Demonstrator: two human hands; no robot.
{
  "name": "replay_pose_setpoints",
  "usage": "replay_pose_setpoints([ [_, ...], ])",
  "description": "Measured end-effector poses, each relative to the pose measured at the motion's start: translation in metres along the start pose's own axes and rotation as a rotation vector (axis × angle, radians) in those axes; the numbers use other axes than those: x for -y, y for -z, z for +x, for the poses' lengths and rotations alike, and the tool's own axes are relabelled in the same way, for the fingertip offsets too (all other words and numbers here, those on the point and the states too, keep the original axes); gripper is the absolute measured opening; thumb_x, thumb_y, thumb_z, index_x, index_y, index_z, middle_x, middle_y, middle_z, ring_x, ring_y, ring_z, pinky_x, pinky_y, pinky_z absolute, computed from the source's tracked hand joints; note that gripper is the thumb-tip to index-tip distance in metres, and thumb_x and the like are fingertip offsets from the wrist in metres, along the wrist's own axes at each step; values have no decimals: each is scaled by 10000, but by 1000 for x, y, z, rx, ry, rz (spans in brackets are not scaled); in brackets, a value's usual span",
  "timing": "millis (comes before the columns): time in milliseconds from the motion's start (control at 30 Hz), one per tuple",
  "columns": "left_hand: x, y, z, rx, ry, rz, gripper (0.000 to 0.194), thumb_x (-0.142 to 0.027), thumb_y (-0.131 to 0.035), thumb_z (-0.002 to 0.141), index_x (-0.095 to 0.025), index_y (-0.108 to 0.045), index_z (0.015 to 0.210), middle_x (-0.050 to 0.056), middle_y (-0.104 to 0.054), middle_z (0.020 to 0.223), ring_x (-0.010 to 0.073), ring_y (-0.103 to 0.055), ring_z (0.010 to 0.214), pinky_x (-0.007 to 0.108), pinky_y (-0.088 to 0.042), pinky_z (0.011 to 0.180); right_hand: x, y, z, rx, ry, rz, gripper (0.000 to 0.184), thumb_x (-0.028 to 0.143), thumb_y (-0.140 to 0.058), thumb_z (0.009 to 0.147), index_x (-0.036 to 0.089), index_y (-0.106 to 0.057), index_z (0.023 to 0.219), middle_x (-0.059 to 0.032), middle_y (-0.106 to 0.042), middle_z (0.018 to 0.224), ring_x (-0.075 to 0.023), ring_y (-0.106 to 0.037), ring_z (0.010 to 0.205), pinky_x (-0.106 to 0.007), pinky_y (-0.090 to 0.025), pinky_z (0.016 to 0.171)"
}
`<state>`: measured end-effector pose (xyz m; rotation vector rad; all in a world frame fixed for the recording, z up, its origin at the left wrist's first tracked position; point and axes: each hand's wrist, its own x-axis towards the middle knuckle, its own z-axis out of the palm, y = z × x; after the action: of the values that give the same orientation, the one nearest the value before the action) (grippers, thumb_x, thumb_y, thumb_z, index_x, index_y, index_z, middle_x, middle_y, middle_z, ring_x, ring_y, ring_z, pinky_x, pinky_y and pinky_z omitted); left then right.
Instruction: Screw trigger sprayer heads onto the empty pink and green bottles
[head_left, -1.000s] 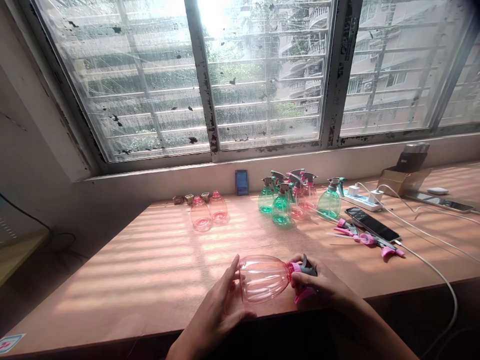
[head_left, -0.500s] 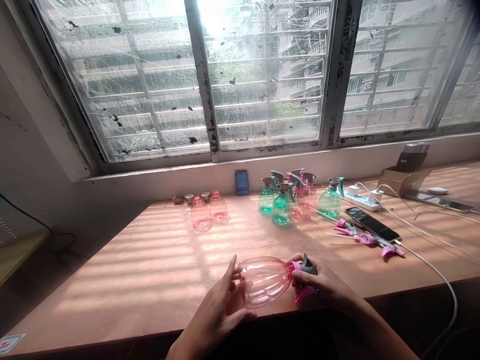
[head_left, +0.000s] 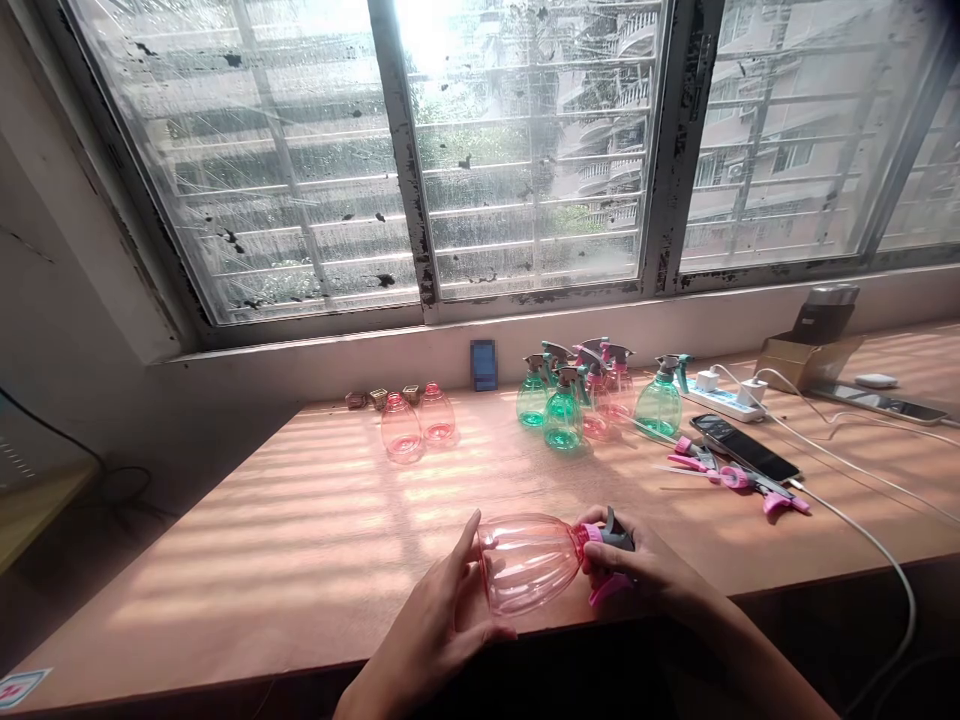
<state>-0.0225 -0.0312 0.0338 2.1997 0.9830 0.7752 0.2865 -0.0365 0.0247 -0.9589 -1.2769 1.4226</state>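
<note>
A clear pink spray bottle [head_left: 529, 568] lies on its side in the air over the table's front edge, base to the left. My left hand [head_left: 442, 610] cups that base, thumb below and fingers behind it. Around the pink collar and dark grey trigger head [head_left: 615, 540] the fingers of my right hand [head_left: 637, 560] are closed. The head sits on the bottle's neck, and its pink trigger points down toward me. Two pink bottles without heads [head_left: 401, 430] stand farther back on the left. To the right lie loose pink-and-grey spray heads [head_left: 731, 478] with tubes.
Several green and pink spray bottles with heads [head_left: 562, 420] stand at the back of the wooden table [head_left: 247, 560]. A black phone [head_left: 745, 448], a white power strip [head_left: 724, 400] and trailing white cables are on the right. A blue object [head_left: 484, 365] leans on the wall below the window.
My left hand has shifted slightly on the bottle's base, its fingertips a little farther right. The bottle has turned a little about its length. My right hand stays on the head.
</note>
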Motion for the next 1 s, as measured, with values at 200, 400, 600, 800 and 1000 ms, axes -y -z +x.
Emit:
replay_pose_setpoints([
  [200, -5, 1, 1, -13, 38, 25, 990, -224, -766, 838, -356, -152, 1604, 110, -531, 1517, 318, -570, 1328, 463, -451, 1127, 2, 0, 0, -2, 3, 1, 446, 498, -833, 764, 164, -629, 979, -31, -737, 724, -183, -655, 650, -314, -521, 641],
  [400, -1, -2, 2, -28, -23, -8, 825, -207, -573, 964, -352, -83, 1612, 88, -639, 1349, 239, -663, 1191, 383, -519, 1038, 0, 0, 0, 13, -14, 18, 481, 508, -846, 736, 179, -612, 998, -28, -733, 725, -201, -662, 648, -346, -548, 642],
  [600, -5, 0, 0, -20, -14, 19, 1019, -233, -738, 868, -380, -56, 1611, 92, -594, 1423, 289, -601, 1287, 453, -456, 1114, -1, 0, 0, 2, -15, 2, 473, 509, -846, 733, 181, -625, 994, -32, -739, 725, -204, -662, 646, -343, -541, 635],
  [800, -3, 1, 0, -21, 19, 64, 1008, -237, -761, 849, -362, -115, 1613, 106, -491, 1559, 328, -523, 1378, 495, -418, 1152, 1, -2, 1, -22, -4, -15, 466, 513, -840, 740, 184, -633, 998, -23, -735, 716, -205, -664, 656, -333, -528, 653],
  [1000, -1, -1, 1, -35, -15, 41, 918, -220, -665, 918, -367, -82, 1613, 95, -546, 1509, 279, -595, 1311, 441, -468, 1114, 2, -1, 0, -18, 1, -33, 468, 525, -827, 753, 180, -634, 1003, -27, -739, 720, -211, -673, 655, -338, -532, 654],
])
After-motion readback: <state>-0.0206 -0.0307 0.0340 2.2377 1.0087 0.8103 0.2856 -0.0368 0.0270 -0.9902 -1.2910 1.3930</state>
